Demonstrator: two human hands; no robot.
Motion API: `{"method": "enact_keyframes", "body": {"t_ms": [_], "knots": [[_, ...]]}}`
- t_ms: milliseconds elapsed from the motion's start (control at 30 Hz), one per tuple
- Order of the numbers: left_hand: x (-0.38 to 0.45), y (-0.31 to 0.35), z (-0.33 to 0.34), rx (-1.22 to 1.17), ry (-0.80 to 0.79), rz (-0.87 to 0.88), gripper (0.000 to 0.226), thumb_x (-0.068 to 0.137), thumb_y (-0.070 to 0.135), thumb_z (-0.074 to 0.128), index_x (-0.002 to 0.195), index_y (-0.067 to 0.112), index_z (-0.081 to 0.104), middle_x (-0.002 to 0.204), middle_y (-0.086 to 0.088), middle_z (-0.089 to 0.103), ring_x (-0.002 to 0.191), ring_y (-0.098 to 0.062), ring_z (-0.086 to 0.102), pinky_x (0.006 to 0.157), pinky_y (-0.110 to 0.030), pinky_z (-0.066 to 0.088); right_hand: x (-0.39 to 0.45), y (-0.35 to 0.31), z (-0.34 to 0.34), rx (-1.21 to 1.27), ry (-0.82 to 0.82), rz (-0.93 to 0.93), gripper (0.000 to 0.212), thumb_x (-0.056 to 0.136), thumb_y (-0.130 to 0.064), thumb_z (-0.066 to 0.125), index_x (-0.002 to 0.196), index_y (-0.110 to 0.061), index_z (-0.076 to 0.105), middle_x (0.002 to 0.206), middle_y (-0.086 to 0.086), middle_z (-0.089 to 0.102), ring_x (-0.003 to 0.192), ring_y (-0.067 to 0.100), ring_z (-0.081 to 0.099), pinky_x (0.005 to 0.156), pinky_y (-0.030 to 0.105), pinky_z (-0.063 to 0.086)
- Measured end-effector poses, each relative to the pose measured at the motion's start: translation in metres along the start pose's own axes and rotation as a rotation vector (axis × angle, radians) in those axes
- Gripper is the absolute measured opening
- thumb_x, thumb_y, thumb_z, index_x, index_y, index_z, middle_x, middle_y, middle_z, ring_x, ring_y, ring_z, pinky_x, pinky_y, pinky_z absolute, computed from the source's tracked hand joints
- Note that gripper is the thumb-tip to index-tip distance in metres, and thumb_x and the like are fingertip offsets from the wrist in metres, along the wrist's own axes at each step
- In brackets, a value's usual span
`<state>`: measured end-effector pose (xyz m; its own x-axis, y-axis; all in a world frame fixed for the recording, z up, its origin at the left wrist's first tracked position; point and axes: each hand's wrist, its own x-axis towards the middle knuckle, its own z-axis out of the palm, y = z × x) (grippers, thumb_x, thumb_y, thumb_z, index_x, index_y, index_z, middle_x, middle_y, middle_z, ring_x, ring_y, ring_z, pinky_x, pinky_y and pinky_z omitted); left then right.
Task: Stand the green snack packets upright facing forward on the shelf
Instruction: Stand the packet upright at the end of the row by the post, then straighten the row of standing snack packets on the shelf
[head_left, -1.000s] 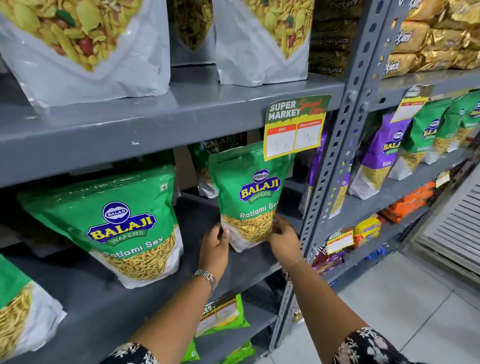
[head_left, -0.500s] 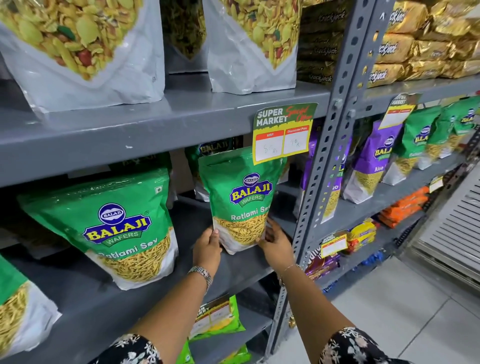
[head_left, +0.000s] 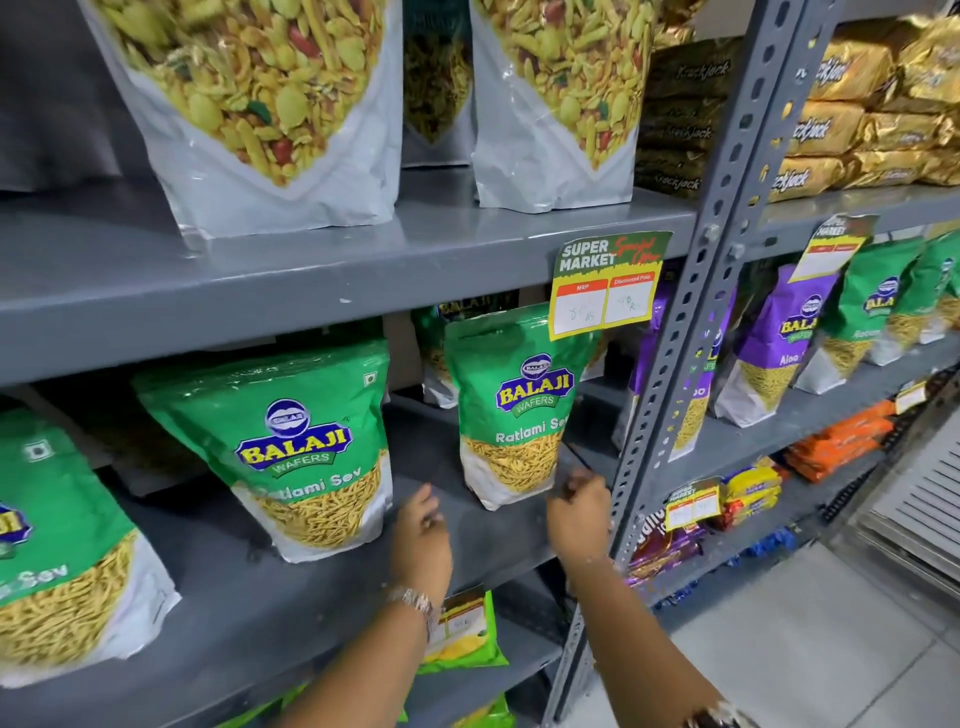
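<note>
Three green Balaji snack packets stand upright, facing forward, on the grey middle shelf (head_left: 498, 540): one at the right (head_left: 514, 405), one in the middle (head_left: 291, 447), one cut off at the left edge (head_left: 57, 545). Another green packet (head_left: 441, 348) stands behind the right one. My left hand (head_left: 421, 540) hovers just left of the right packet's base, fingers loose, holding nothing. My right hand (head_left: 579, 512) is at that packet's lower right corner, apart from it or barely touching, fingers curled and blurred.
A price tag (head_left: 605, 283) hangs from the upper shelf edge over the right packet. A perforated grey upright (head_left: 675, 364) stands right of my right hand. Purple and green packets (head_left: 779, 338) fill the neighbouring bay. White mix bags (head_left: 270, 114) sit above.
Both hands have let go of the right packet and drawn back toward me. The packet now stands on its own on the shelf.
</note>
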<state>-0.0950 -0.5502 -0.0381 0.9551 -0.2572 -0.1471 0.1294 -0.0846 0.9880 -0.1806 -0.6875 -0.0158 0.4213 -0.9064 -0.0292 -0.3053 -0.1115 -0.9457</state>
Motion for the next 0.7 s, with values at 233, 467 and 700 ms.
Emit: {"method": "enact_keyframes", "body": {"t_ms": [233,467,700], "knots": [[-0.013,-0.011,-0.129,-0.265,0.528,-0.062,0.046,0.087,-0.017,0.035,0.126,0.003,0.046,0.121,-0.025,0.050,0.081,-0.031,0.061,0.084,-0.041,0.048,-0.090,-0.028,0.065,-0.179,-0.426,-0.273,0.045,0.076,0.004,0.050,0.117,-0.010,0.063,0.120,0.011,0.067,0.112,0.026,0.061,0.094,0.031,0.047],[0.013,0.029,-0.165,-0.020,0.145,0.031,0.068,0.082,-0.021,0.027,0.137,0.015,0.040,0.144,-0.009,0.048,0.124,-0.028,0.051,0.099,-0.046,0.045,-0.091,-0.046,0.116,-0.024,-0.706,-0.201,0.070,0.087,0.006,0.051,0.149,-0.010,0.023,0.153,0.010,0.035,0.136,0.029,0.041,0.104,0.031,0.039],[-0.009,0.028,-0.160,-0.044,0.007,0.063,0.063,0.085,-0.016,0.038,0.140,0.015,0.040,0.137,-0.007,0.055,0.124,-0.026,0.052,0.105,-0.059,0.034,-0.100,-0.044,0.113,0.119,-0.717,-0.119,0.068,0.084,-0.003,0.057,0.143,-0.028,0.033,0.138,0.007,0.056,0.124,0.028,0.055,0.097,0.040,0.047]]}}
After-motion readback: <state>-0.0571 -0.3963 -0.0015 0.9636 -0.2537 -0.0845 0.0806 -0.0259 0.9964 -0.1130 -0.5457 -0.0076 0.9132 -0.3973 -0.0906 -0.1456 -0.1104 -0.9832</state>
